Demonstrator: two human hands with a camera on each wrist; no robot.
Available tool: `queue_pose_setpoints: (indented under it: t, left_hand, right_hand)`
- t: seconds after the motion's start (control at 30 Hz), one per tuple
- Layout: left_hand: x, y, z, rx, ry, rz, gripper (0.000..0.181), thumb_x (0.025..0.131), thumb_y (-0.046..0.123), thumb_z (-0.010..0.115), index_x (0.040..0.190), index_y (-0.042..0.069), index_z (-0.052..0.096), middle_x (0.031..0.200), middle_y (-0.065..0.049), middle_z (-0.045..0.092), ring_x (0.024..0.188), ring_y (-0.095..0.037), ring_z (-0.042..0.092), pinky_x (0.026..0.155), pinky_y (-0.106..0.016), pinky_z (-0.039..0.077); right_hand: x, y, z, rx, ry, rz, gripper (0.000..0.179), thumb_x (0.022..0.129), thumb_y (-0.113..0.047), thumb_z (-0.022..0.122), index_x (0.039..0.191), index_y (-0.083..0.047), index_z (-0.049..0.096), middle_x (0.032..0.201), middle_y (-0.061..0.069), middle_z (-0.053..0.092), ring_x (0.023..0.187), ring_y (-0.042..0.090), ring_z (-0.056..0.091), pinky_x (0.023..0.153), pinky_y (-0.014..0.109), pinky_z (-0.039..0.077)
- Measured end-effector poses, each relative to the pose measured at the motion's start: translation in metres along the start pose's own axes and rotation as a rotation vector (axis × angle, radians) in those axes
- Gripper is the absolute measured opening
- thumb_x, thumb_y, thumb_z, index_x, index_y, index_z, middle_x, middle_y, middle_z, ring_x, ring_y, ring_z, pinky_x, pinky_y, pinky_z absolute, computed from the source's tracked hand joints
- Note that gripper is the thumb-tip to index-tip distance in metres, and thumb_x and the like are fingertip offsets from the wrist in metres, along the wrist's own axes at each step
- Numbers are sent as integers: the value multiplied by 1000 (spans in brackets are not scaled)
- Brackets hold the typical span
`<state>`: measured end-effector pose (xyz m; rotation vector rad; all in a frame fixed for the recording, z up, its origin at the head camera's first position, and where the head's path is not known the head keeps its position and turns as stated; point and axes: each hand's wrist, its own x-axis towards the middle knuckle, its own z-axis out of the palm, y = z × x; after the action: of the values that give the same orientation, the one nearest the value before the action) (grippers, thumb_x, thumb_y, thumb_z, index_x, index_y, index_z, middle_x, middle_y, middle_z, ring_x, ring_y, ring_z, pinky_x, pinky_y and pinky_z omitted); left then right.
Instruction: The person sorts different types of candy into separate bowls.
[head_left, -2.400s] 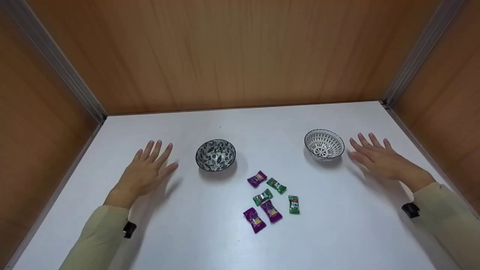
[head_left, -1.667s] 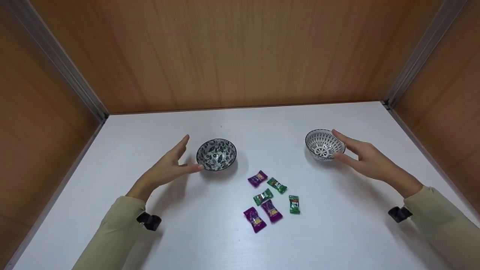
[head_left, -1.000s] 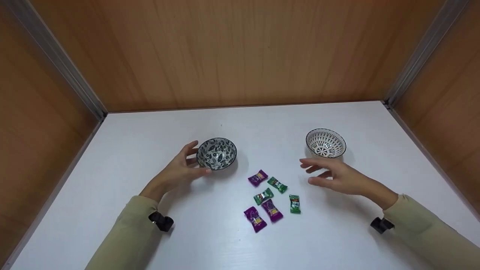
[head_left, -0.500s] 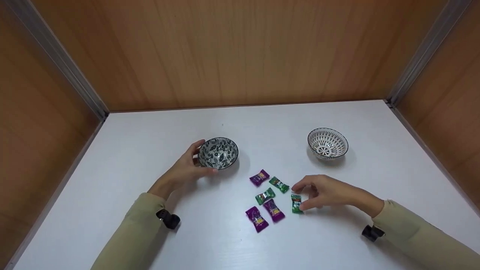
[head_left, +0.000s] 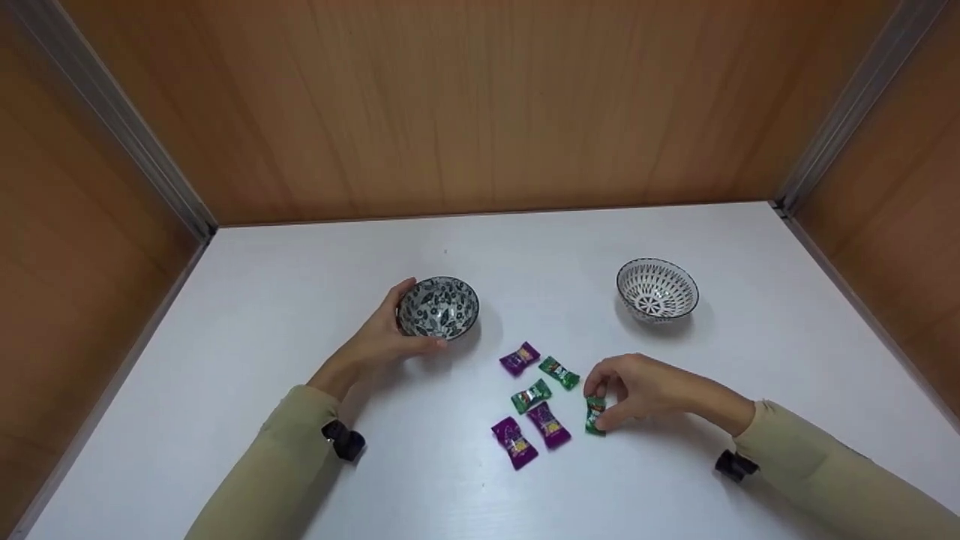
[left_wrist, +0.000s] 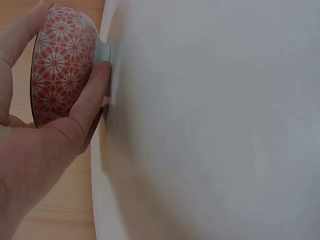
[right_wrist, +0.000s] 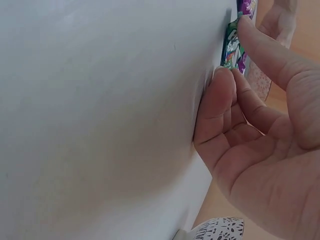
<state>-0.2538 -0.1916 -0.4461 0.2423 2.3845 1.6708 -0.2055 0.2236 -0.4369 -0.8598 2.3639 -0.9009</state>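
My left hand (head_left: 379,339) holds a small bowl (head_left: 439,306) with a dark floral pattern inside, thumb at its near rim and fingers round its left side. Seen from the left wrist, the bowl (left_wrist: 62,62) is red with white flowers outside, and a finger lies against its pale foot. With thumb and forefinger at its two ends, my right hand (head_left: 646,386) pinches a green-wrapped candy (head_left: 595,414) on the white table. The same candy (right_wrist: 232,47) shows between thumb and fingertips in the right wrist view.
Left of the right hand lie two more green candies (head_left: 559,372) and several purple candies (head_left: 514,442). Behind that hand stands a white bowl (head_left: 657,291) with dark dashes. Wooden panels (head_left: 487,105) wall the white table (head_left: 315,255) at the back and sides.
From flat and spread, my left hand has moved right and taken hold of the floral bowl. My right hand has left the white bowl's side, come nearer and pinched the rightmost green candy.
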Motion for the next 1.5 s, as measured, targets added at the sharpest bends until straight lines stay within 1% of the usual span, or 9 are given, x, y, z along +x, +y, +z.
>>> queue_pose_setpoints:
  t: [0.17, 0.33, 0.57, 0.77, 1.17, 1.23, 1.33, 1.4, 1.5]
  left_hand:
    - [-2, -1, 1, -18, 27, 5, 120, 68, 24, 97, 160, 14, 21, 160, -13, 29, 147, -32, 28, 119, -50, 22]
    - [0, 3, 2, 31, 58, 24, 117, 67, 24, 96, 159, 14, 24, 158, -12, 32, 145, -31, 31, 118, -50, 24]
    - [-1, 9, 2, 29, 36, 3, 115, 70, 21, 94, 159, 13, 22, 159, -11, 31, 145, -30, 30, 118, -49, 25]
    - [-3, 11, 0, 37, 17, -16, 116, 70, 26, 94, 160, 15, 21, 157, -12, 33, 144, -30, 32, 118, -50, 24]
    - [1, 9, 1, 55, 33, -10, 112, 71, 23, 92, 159, 17, 23, 158, -13, 30, 144, -32, 30, 118, -51, 23]
    - [2, 8, 2, 68, 33, -6, 112, 70, 23, 92, 159, 16, 24, 158, -13, 31, 145, -31, 30, 118, -51, 24]
    - [5, 6, 3, 84, 24, -15, 113, 70, 25, 92, 159, 16, 23, 159, -12, 30, 145, -31, 30, 118, -50, 23]
    - [6, 6, 3, 85, 15, -31, 113, 70, 25, 93, 159, 17, 23, 158, -13, 31, 145, -30, 30, 118, -50, 23]
    - [6, 6, 2, 70, 15, -42, 113, 70, 23, 92, 159, 18, 23, 157, -13, 33, 143, -30, 32, 118, -50, 25]
  right_hand:
    - [-1, -2, 1, 19, -16, -6, 31, 80, -22, 88, 102, -14, 69, 93, -2, 65, 75, 11, 56, 65, 23, 47]
    - [-3, -4, -2, 28, -11, -7, 30, 80, -22, 88, 102, -15, 68, 92, -2, 65, 74, 12, 55, 67, 24, 47]
    - [-4, -7, -4, 53, -30, -13, 30, 83, -20, 86, 106, -14, 68, 95, -2, 65, 80, 14, 55, 71, 23, 47]
    - [-4, -5, -2, 56, -15, -39, 22, 88, -18, 81, 107, -14, 69, 91, -4, 64, 80, 13, 53, 70, 22, 45]
    - [-3, -2, -4, 81, -15, -19, 17, 93, -16, 76, 108, -14, 70, 94, -3, 65, 84, 15, 58, 72, 24, 49]
    - [-2, -1, -5, 109, -17, -12, 17, 93, -15, 74, 110, -13, 69, 95, -1, 66, 82, 16, 61, 70, 26, 52]
    - [0, -1, -9, 197, -17, 3, 17, 94, -13, 73, 111, -9, 68, 98, 5, 67, 83, 20, 66, 69, 31, 57]
    - [3, -3, -11, 286, -13, 11, 18, 95, -12, 72, 111, -5, 68, 102, 9, 67, 87, 24, 68, 75, 36, 59]
    - [10, -6, -14, 425, 17, 23, 21, 95, -11, 72, 111, 1, 66, 107, 14, 66, 96, 28, 69, 84, 40, 58]
